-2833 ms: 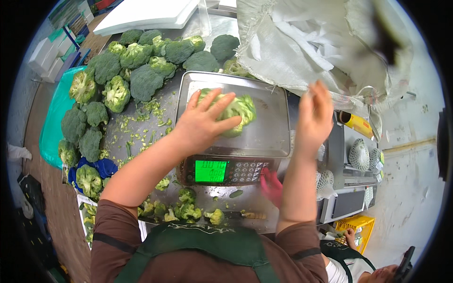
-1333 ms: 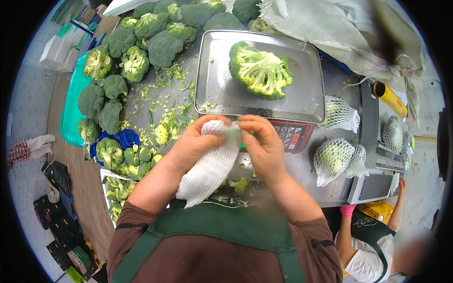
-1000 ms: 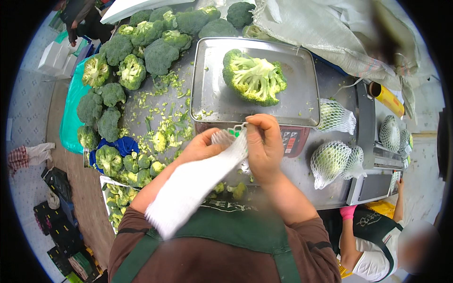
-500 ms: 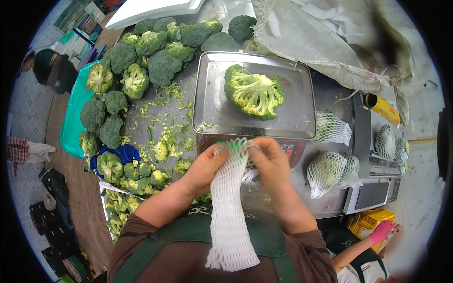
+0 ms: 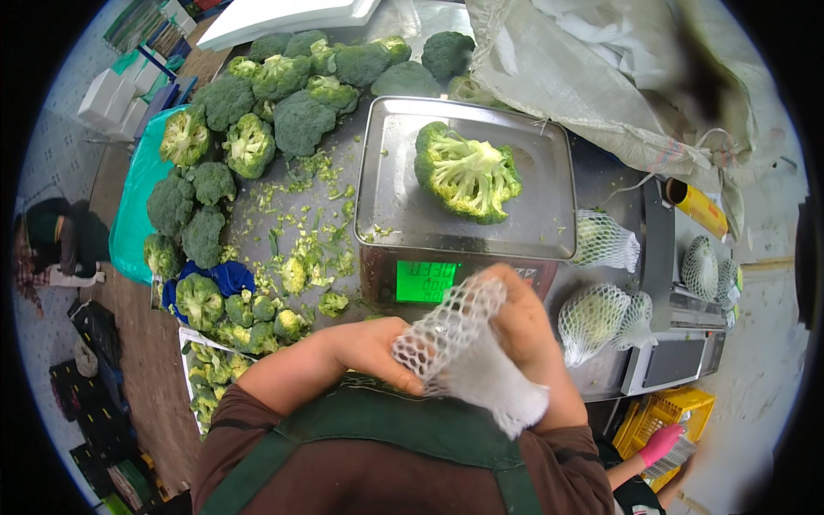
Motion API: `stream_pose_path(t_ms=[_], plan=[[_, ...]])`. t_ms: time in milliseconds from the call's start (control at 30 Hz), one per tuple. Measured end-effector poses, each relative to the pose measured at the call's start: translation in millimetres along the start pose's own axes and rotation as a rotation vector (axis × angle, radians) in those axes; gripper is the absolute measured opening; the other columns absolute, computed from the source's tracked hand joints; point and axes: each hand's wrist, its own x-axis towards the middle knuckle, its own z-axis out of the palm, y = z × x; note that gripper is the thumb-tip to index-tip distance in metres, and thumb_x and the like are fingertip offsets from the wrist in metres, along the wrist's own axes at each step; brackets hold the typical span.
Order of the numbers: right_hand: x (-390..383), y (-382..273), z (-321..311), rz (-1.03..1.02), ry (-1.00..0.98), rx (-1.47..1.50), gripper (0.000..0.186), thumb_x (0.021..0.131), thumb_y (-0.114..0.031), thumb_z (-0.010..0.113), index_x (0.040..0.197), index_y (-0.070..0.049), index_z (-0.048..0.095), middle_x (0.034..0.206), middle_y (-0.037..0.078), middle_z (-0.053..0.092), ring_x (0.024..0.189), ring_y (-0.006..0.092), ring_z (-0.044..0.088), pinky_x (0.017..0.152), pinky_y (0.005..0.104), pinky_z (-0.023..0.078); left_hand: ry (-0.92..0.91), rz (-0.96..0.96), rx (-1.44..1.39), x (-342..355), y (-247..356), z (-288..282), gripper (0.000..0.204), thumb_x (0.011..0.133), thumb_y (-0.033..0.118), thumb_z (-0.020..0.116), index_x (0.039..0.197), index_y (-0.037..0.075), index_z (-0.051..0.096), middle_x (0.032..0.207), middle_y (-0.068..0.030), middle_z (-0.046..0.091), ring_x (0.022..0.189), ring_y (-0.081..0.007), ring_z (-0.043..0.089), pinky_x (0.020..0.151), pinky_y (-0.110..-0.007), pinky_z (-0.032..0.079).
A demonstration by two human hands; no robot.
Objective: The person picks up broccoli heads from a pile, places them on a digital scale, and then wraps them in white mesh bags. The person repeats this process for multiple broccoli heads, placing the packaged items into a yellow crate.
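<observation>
The foam net sleeve (image 5: 481, 369) is now fanning out: half a second ago it was hanging straight down with its top gathered between both hands, and now its upper end is spreading into open mesh while its bunched tail is swinging toward the lower right. The left hand (image 5: 371, 345) is dropping lower and is pinching the near edge of the mesh; the right hand (image 5: 522, 319) is holding the opposite side, its fingers partly hidden. The green display (image 5: 421, 281) is coming clear above them.

Unchanged: the cut broccoli head (image 5: 470, 176) is lying stem side up on the scale pan (image 5: 545, 206), upper centre, with neither hand touching it. Reading: the sleeve's mouth is probably being widened; the broccoli is still lying bare.

Netted heads (image 5: 592, 318) are resting on the worktop (image 5: 345, 142) at right. Lower right, a co-worker's pink-gloved hand (image 5: 661, 444) is now showing beside the yellow crate (image 5: 704, 408).
</observation>
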Motion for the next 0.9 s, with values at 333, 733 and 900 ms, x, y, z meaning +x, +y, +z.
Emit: stream_pose_path(t_ms=[333, 733, 900], plan=[[49.7, -6.9, -42.4, -0.584, 0.711, -1.059, 0.036, 0.078, -0.005, 0.062, 0.112, 0.002, 0.052, 0.103, 0.011, 0.06, 0.091, 0.0149, 0.056, 0.086, 0.0288, 0.044, 1.155, 0.835, 0.265, 51.6, 81.3, -60.6, 0.051, 0.067, -0.008, 0.066, 0.115, 0.006, 0.057, 0.113, -0.0058, 0.058, 0.1, -0.0155, 0.055, 0.086, -0.028, 0.045], [42.0, -41.0, -12.9, -0.9, 0.491, -0.402, 0.016, 0.086, -0.005, 0.046, 0.088, 0.003, 0.061, 0.082, 0.008, 0.062, 0.076, 0.0136, 0.057, 0.068, 0.0246, 0.046, 0.524, 0.79, -0.126, 54.1, 76.9, -66.9, 0.057, 0.088, 0.046, 0.053, 0.12, -0.002, 0.053, 0.115, -0.0158, 0.061, 0.106, -0.0255, 0.061, 0.092, -0.039, 0.05], [7.2, -55.7, -7.2, -0.608, 0.291, -0.155, 0.026, 0.08, -0.016, 0.051, 0.088, 0.007, 0.062, 0.074, 0.013, 0.063, 0.063, 0.018, 0.059, 0.058, 0.0278, 0.047, 0.219, 0.286, -0.541, 38.9, 75.4, -9.9, 0.043, 0.101, 0.025, 0.038, 0.133, -0.003, 0.046, 0.126, -0.0137, 0.058, 0.115, -0.022, 0.056, 0.103, -0.036, 0.043]])
